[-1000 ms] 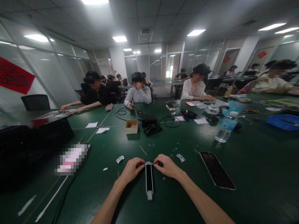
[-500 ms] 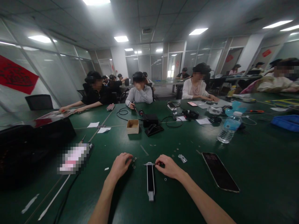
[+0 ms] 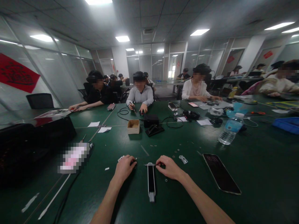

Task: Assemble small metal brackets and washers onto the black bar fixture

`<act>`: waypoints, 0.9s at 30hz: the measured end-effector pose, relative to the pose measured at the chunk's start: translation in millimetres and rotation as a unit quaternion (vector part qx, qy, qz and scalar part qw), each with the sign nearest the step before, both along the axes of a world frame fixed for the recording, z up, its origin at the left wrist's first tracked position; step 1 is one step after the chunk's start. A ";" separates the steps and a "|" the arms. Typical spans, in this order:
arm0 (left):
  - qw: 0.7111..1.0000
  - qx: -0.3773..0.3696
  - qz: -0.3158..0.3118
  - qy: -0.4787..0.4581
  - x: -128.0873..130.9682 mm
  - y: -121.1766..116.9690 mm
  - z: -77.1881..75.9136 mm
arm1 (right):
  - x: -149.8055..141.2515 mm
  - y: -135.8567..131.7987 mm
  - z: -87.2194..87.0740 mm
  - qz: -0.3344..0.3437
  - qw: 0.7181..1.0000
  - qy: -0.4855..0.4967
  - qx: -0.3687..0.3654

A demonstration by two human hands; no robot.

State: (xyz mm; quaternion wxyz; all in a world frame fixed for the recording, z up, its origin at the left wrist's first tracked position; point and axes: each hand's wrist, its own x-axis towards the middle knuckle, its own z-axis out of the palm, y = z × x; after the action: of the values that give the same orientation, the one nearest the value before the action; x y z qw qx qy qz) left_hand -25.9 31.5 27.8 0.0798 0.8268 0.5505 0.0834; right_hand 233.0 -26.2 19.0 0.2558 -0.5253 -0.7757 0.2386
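Note:
A narrow device with a black face and pale edges (image 3: 151,180) lies lengthwise on the green table in front of me. Across its far end runs a thin metal rod (image 3: 147,165). My right hand (image 3: 169,166) pinches the rod's right end between thumb and fingers. To the left of the device, my left hand (image 3: 125,168) is lowered over several small metal rings, fingers drawn together. One ring (image 3: 136,159) shows at its fingertips; whether any is held is hidden. A pale metal piece (image 3: 121,158) peeks out behind that hand.
Right of my right hand lie a metal bracket (image 3: 183,159), a loose ring (image 3: 166,180) and a phone (image 3: 221,174). A water bottle (image 3: 231,130) stands beyond. Farther off are an open cardboard box (image 3: 133,127) and a black stand (image 3: 154,130). Several people sit across the table.
My left hand has moved right and down onto the small rings, its fingers closing. My right hand stays at the rod. The person opposite has lowered a hand from the face to the table.

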 end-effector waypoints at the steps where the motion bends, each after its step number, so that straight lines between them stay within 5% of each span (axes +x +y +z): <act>1: 1.000 0.002 0.006 0.002 1.8 -0.6 -0.8 | -0.1 -0.1 0.5 0.000 1.000 0.000 -0.002; 9: 1.000 0.013 0.019 -0.005 6.6 -3.0 -1.4 | -0.3 -0.8 3.6 0.004 1.000 0.002 0.010; 20: 0.990 -0.005 -0.076 -0.120 29.2 -17.2 -4.1 | 0.0 -1.7 5.1 0.002 1.000 -0.002 0.009; 27: 0.982 -0.021 -0.085 -0.168 31.4 -20.2 -2.2 | 0.5 -1.5 3.7 0.003 1.000 -0.003 0.000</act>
State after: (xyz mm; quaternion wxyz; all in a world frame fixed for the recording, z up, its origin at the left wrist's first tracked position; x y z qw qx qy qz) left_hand 5.5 11.3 25.6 0.1955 0.8429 0.4586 0.2023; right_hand 233.5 -27.7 22.7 0.2531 -0.5235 -0.7781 0.2377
